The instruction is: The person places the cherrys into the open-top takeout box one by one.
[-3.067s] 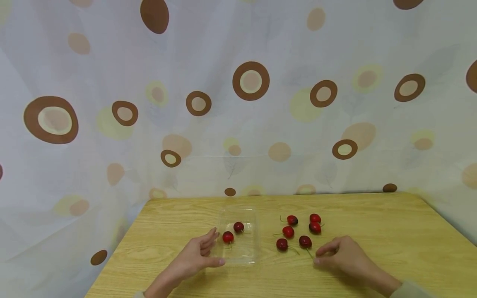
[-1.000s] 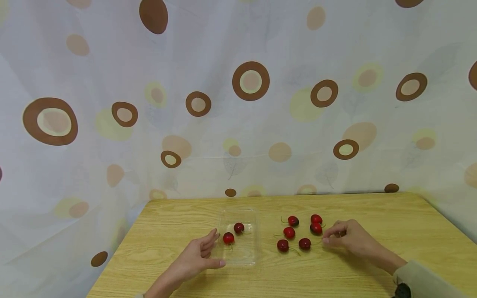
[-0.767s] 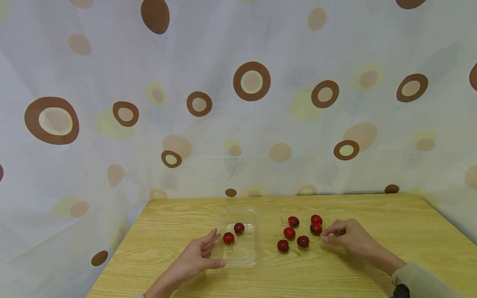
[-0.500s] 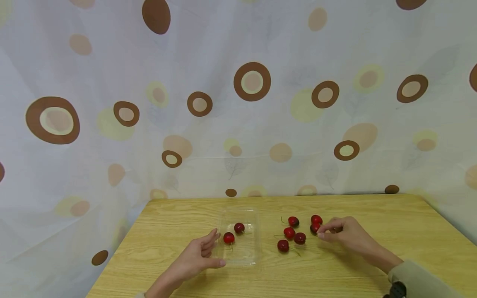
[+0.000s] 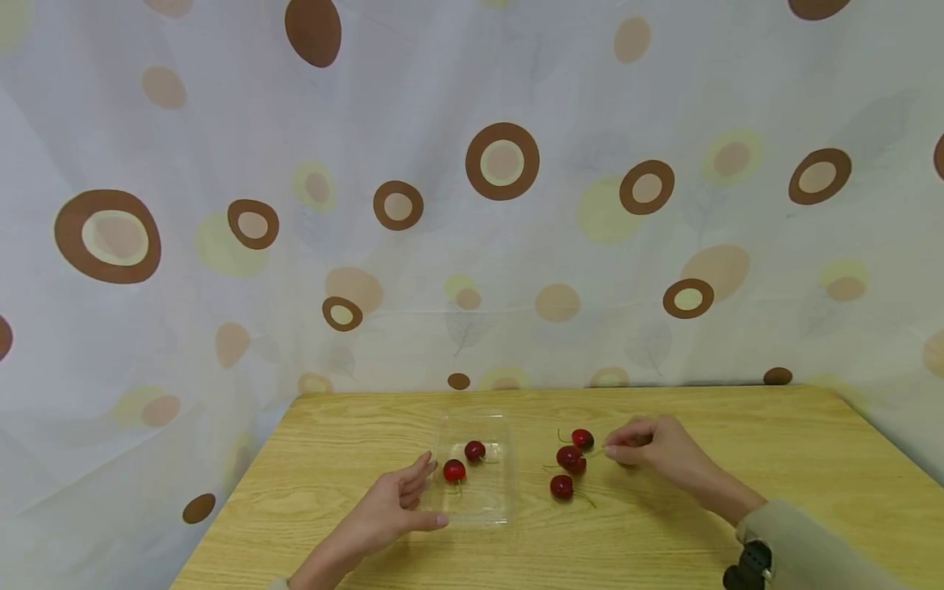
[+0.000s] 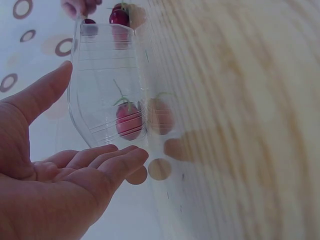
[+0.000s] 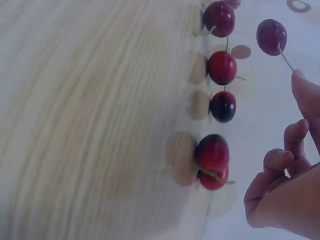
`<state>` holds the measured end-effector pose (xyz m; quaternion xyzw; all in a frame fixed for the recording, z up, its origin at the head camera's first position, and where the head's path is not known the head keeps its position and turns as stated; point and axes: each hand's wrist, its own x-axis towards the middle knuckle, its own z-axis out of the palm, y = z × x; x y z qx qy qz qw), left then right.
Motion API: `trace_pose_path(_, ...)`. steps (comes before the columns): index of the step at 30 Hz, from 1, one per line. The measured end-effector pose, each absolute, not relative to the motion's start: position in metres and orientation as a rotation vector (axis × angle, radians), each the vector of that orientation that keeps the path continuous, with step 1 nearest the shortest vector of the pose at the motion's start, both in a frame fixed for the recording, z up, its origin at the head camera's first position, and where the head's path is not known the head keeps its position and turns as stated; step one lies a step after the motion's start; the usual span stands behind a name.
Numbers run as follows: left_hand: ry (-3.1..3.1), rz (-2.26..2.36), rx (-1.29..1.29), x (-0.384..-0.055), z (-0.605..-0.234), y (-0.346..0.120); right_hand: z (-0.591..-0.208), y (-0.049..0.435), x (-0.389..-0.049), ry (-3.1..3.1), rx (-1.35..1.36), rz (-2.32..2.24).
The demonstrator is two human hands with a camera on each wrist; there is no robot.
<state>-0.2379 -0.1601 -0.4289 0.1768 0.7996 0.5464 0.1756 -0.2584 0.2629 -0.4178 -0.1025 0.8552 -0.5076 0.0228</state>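
My right hand (image 5: 656, 451) pinches the thin stem of a dark red cherry (image 7: 271, 37) between thumb and fingertip. The fruit hangs above the table and, in the head view, overlaps a red cherry (image 5: 579, 467) lying behind it. A clear plastic box (image 6: 107, 60) stands on the left, with two cherries, one nearer (image 5: 454, 470) and one farther (image 5: 475, 451), inside. Beside its left wall is my left hand (image 5: 387, 504), fingers and thumb spread around the near corner. Nothing is in its palm in the left wrist view (image 6: 65, 185).
More cherries lie on the wooden table (image 5: 737, 459): one behind (image 5: 583, 439) and one in front (image 5: 562, 487). Two others, one dark red (image 7: 212, 152) and one brighter (image 7: 214, 179), show in the right wrist view but are hidden behind my right hand from above. A patterned curtain (image 5: 413, 352) hangs behind.
My right hand has taken the front cherry's stem, lifted the fruit from the table and carried it left and away from me, towards the box. The left hand and box stay put.
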Motion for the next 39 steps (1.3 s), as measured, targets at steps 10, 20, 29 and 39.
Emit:
trace_pose_path(10, 2.259, 1.550, 0.496, -0.239, -0.429, -0.159, -0.410, 0.231, -0.270, 2.659, -0.418, -1.618)
trace_pose_path(20, 2.265, 1.549, 0.493, -0.239, -0.430, -0.159, -0.405, 0.202, -0.278, 2.638, -0.462, -1.662)
trace_pose_path(29, 2.270, 1.546, 0.493, -0.238, -0.430, -0.159, -0.404, 0.179, -0.288, 2.640, -0.454, -1.674)
trace_pose_path(39, 2.268, 1.546, 0.490, -0.238, -0.429, -0.159, -0.408, 0.154, -0.300, 2.634, -0.465, -1.691)
